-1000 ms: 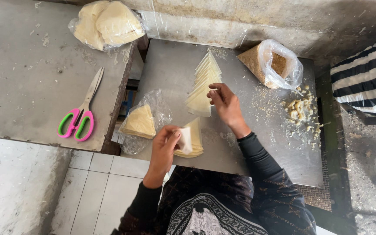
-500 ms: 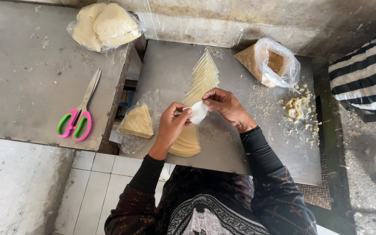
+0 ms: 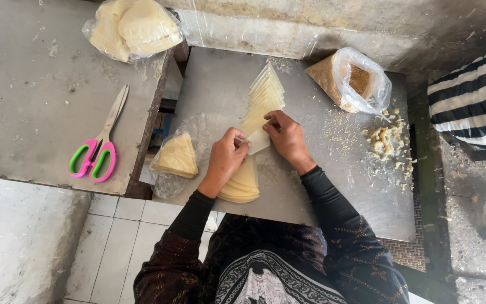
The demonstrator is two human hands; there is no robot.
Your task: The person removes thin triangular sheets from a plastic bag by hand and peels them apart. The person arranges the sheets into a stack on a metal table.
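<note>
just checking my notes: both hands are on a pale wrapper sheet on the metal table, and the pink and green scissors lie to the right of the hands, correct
Not quite: the head view shows the scissors lying to the left of the hands, on the neighbouring grey surface. The rest stands: the left hand and right hand both hold a pale wrapper sheet over the metal table.

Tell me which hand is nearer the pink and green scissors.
Left. The left hand is on the metal tray, right of the scissors across the table gap; the right hand lies farther right, past the pale wrapper both hold.

Scissors (image 3: 98, 147) left of wrapper stack (image 3: 241, 181)
</note>
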